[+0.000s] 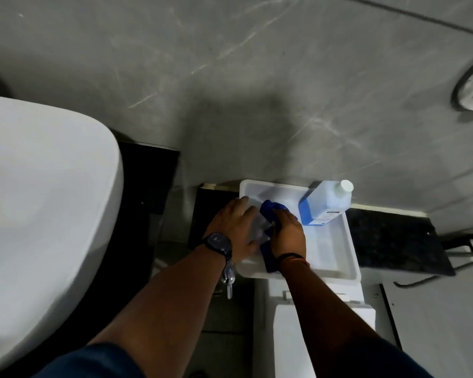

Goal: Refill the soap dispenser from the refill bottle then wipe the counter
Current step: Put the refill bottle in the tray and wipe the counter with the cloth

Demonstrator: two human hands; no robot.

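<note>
My left hand [234, 227] steadies the clear dispenser [258, 227]; my right hand [288, 236] holds the blue cloth [268, 211] against it, refill bottle [324, 205] just right.

Clear soap dispenser [258, 227] in tray, gripped; blue cloth [269, 214] against it; refill bottle [324, 205] upright, capped.
</note>
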